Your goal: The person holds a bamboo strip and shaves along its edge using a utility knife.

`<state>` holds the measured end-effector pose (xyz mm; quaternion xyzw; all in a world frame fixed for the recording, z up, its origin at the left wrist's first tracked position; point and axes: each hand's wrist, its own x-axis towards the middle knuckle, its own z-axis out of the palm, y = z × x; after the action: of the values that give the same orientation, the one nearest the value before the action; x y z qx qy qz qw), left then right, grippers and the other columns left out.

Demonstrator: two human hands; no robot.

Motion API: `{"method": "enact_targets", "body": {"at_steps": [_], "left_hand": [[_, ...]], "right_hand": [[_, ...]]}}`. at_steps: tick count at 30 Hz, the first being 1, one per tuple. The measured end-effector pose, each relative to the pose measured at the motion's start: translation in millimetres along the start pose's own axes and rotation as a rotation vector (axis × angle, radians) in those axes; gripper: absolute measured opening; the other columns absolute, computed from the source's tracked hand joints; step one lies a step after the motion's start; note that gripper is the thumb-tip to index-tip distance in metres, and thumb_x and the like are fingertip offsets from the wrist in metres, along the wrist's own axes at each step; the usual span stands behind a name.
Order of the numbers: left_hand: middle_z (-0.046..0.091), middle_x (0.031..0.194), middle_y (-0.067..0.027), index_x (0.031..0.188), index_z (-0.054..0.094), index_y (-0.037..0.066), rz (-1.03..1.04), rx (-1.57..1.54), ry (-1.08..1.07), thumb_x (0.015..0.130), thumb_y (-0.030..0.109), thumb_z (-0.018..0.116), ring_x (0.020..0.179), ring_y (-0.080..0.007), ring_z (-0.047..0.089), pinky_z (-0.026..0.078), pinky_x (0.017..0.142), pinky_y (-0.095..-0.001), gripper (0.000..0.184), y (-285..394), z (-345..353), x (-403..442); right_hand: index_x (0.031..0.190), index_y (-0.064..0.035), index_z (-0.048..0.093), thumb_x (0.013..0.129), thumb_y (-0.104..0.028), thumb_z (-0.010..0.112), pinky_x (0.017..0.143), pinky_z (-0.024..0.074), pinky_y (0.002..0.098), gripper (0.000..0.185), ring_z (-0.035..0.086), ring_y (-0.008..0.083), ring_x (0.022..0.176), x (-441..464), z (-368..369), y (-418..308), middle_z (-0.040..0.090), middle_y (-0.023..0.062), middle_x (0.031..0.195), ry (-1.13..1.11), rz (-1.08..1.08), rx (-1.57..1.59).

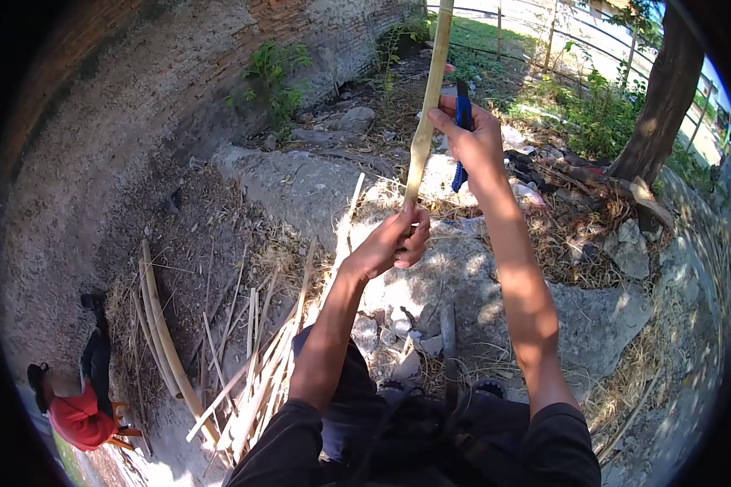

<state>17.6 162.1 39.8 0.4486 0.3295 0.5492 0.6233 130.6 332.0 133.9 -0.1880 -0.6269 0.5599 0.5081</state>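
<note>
A long pale bamboo strip [428,122] with a swollen node stands nearly upright before me, its top cut off by the frame edge. My left hand [391,243] pinches its lower end between thumb and fingers. Higher up, my right hand [475,138] touches the strip with thumb and fingertips. That same hand also holds a blue utility knife [463,114], its dark blade pointing up beside the bamboo. Part of the knife's handle is hidden behind the hand.
Several split bamboo strips [256,390] lie at my left, near thicker curved bamboo pieces [166,341]. A dark, long tool [449,341] is by my feet. A person in red [81,414] sits at far left. A tree trunk [662,97] rises at right, beyond rough stone.
</note>
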Motion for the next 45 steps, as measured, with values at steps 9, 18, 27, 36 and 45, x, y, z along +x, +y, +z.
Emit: {"method": "enact_targets", "body": {"at_steps": [9, 18, 27, 36, 45], "left_hand": [[0.055, 0.083, 0.0011, 0.104, 0.052, 0.008, -0.22, 0.478, -0.298, 0.112, 0.042, 0.047, 0.075, -0.0117, 0.057, 0.052, 0.073, -0.0316, 0.036, -3.7, -14.9, -4.4], [0.053, 0.15, -0.0199, 0.152, 0.042, 0.0, 0.12, 0.529, 0.232, 0.107, 0.058, 0.043, 0.136, -0.0273, 0.056, 0.047, 0.114, -0.0435, 0.073, 6.7, -23.4, -0.5], [0.056, 0.09, -0.0038, 0.137, 0.052, -0.003, 0.185, 0.419, 0.334, 0.111, 0.055, 0.04, 0.078, -0.0138, 0.057, 0.047, 0.072, -0.0311, 0.065, 15.9, -2.9, -2.4], [0.033, 0.057, 0.0067, 0.079, 0.048, 0.014, 0.081, 0.244, 0.722, 0.103, 0.078, 0.022, 0.046, -0.0069, 0.025, 0.019, 0.045, -0.028, 0.073, 14.8, -9.2, 0.8], [0.026, 0.057, 0.0087, 0.077, 0.046, 0.015, 0.02, 0.137, 0.717, 0.101, 0.08, 0.027, 0.047, -0.0067, 0.02, 0.017, 0.046, -0.0282, 0.072, 11.5, -21.2, 4.5]], "right_hand": [[0.113, -0.0021, 0.077, 0.092, -0.012, 0.081, 0.048, 0.0271, 0.0214, 0.024, 0.041, -0.0007, 0.054, 0.0, -11.8, -20.9, 0.068, -0.0045, 0.076, 0.033, -0.053, 0.191], [0.11, -0.0012, 0.078, 0.09, -0.017, 0.083, 0.065, 0.0487, 0.025, 0.026, 0.06, 0.0048, 0.07, -7.6, -1.8, -7.2, 0.072, -0.0017, 0.08, 0.035, -0.198, -0.125], [0.111, 0.0026, 0.076, 0.089, -0.016, 0.082, 0.079, 0.0572, 0.0281, 0.029, 0.073, 0.0109, 0.088, -32.0, 32.9, 10.6, 0.079, 0.0088, 0.096, -0.104, -0.173, -0.065], [0.122, -0.0054, 0.073, 0.097, -0.03, 0.075, 0.059, 0.0444, 0.0272, 0.035, 0.055, 0.0059, 0.062, -27.5, 29.8, 10.4, 0.071, 0.0024, 0.082, -0.284, 0.039, -0.201], [0.114, -0.0045, 0.073, 0.105, -0.028, 0.058, 0.052, 0.0497, 0.0293, 0.029, 0.062, 0.0116, 0.056, 44.8, -134.0, 158.8, 0.075, 0.0082, 0.078, -0.494, 0.489, -0.77]]}}
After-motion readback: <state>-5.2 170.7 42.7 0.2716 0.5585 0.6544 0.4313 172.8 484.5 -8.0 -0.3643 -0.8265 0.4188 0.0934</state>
